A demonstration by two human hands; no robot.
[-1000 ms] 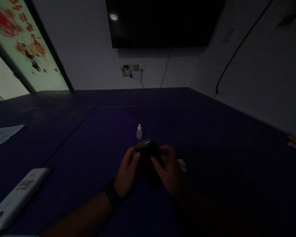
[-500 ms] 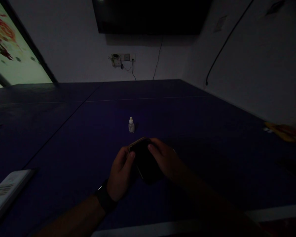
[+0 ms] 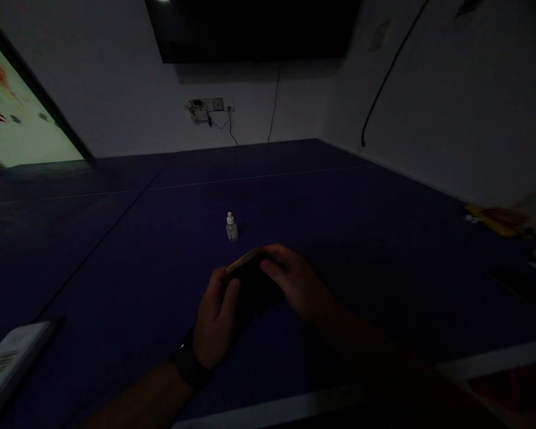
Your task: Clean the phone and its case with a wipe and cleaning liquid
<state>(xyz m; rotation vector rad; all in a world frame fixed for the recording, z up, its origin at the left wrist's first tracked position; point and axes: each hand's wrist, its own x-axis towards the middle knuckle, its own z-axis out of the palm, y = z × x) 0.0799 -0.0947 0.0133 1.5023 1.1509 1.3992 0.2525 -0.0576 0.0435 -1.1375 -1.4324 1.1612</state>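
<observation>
A dark smartphone (image 3: 255, 285) with a pale, lit-looking edge is held between both hands above the blue table. My left hand (image 3: 216, 316), a black watch (image 3: 190, 360) on its wrist, grips the phone's left side, thumb on the near face. My right hand (image 3: 297, 283) is closed on the right side, its thumb lying over the dark face. Dim light hides the phone's lower part. Just beyond the phone, a small clear dropper bottle (image 3: 231, 229) with a white cap stands upright on the table, touched by neither hand.
The blue table (image 3: 129, 286) has a white front edge. At the left lies a white box (image 3: 15, 363). Yellow and reddish items (image 3: 500, 219) sit at the far right. A dark screen (image 3: 254, 30) hangs on the wall above sockets (image 3: 212, 106) with cables.
Both hands have tilted the phone so its dark face is foreshortened and its upper edge shows more. The whole view has shifted and rotated slightly; the bottle stays standing.
</observation>
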